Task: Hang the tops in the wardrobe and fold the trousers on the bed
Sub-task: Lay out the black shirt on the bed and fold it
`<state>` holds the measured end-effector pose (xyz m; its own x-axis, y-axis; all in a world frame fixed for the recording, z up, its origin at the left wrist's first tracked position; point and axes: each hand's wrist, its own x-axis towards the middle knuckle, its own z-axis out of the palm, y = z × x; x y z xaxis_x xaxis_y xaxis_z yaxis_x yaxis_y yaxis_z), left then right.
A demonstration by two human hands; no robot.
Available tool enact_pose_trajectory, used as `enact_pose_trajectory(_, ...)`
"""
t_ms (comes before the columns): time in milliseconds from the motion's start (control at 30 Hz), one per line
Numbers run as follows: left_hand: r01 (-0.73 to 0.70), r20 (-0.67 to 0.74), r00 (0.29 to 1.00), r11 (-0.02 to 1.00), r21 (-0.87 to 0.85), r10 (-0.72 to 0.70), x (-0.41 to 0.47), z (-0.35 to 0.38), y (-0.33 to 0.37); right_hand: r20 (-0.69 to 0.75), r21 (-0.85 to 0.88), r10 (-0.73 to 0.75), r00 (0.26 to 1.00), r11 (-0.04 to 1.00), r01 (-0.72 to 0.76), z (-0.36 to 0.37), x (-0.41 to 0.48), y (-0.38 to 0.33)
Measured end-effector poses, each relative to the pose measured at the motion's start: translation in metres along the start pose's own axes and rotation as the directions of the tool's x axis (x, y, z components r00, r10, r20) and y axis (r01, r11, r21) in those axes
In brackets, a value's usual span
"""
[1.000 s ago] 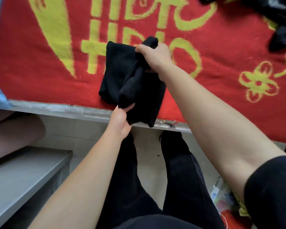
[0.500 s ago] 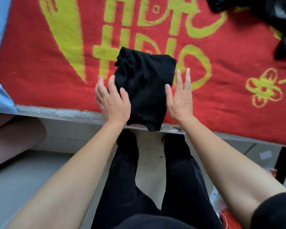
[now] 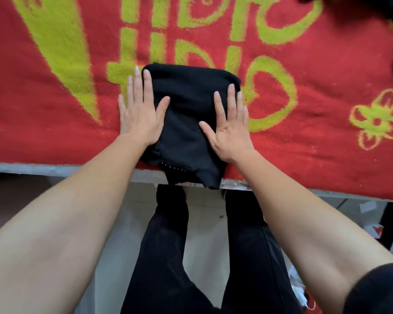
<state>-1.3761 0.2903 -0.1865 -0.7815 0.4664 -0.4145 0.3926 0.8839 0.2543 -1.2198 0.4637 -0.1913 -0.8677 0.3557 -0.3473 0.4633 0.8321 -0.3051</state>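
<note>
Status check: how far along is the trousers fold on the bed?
Done: the black trousers lie folded into a compact square on the red blanket. In hand: left hand and right hand press flat on its two sides, smoothing. Left: one corner hangs over the bed edge, and a dark clothes pile at the far right awaits sorting. No wardrobe in view.

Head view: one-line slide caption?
The left hand and right hand press flat on folded black trousers at the edge of the red-and-yellow blanket.

Black trousers (image 3: pixel 188 123), folded into a compact square; lying flat at the bed's (image 3: pixel 304 155) near edge, one corner overhanging.
</note>
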Motion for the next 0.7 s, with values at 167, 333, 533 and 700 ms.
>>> enact_pose_trajectory(167, 0.323, 0.024, 0.929, 0.78, -0.536, -0.369, -0.038, -0.012, 0.027, 0.12, 0.556, 0.429, 0.895, 0.718, -0.419, -0.029, -0.022, -0.001)
enact_pose_trajectory(333, 0.482, 0.235, 0.872, 0.675, -0.558, -0.429, -0.041, -0.013, 0.023, 0.458, 0.685, 0.59, 0.665, 0.243, -0.687, -0.02, -0.037, -0.006)
enact_pose_trajectory(533, 0.525, 0.479, 0.847, 0.223, -0.821, -0.232, -0.021, -0.029, 0.013, 0.506, 0.794, 0.484, 0.714, 0.063, -0.605, -0.029, -0.023, -0.017)
enact_pose_trajectory(700, 0.522, 0.517, 0.848, 0.017, -0.853, -0.115, -0.036, -0.051, 0.023, 0.496, 0.819, 0.431, 0.754, 0.054, -0.571, -0.065, -0.022, -0.013)
